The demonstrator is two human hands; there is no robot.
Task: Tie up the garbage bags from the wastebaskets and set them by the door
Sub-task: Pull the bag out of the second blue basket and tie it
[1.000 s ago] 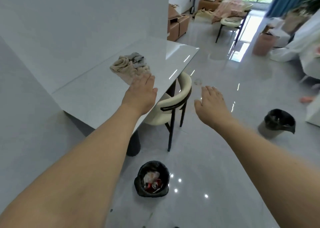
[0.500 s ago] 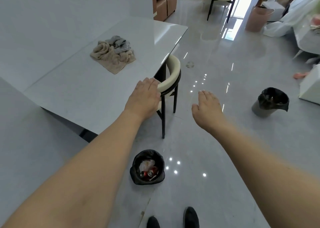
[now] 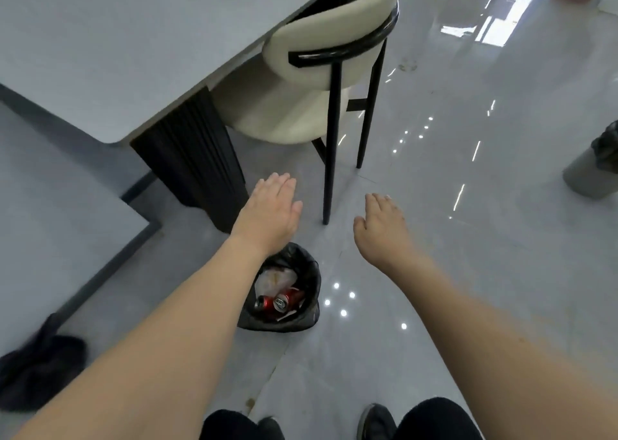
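Observation:
A small wastebasket lined with a black garbage bag (image 3: 306, 309) stands on the grey floor just below my hands. Inside lie two red cans (image 3: 279, 302) and crumpled white paper. My left hand (image 3: 271, 214) hovers flat above the bag's far rim, fingers apart, holding nothing. My right hand (image 3: 381, 227) hangs open to the right of the basket, over bare floor. A second basket with a black bag (image 3: 593, 168) shows at the right edge, partly cut off.
A grey table (image 3: 110, 55) with a black ribbed pedestal (image 3: 194, 168) stands at left. A cream chair with black legs (image 3: 321, 55) is tucked beside it, just behind the basket. A dark furry thing (image 3: 36, 369) lies on the floor at lower left. My shoes (image 3: 376, 423) show at the bottom.
My view has tipped down and come closer to the near basket. Both hands have dropped from table height to just above it, still open.

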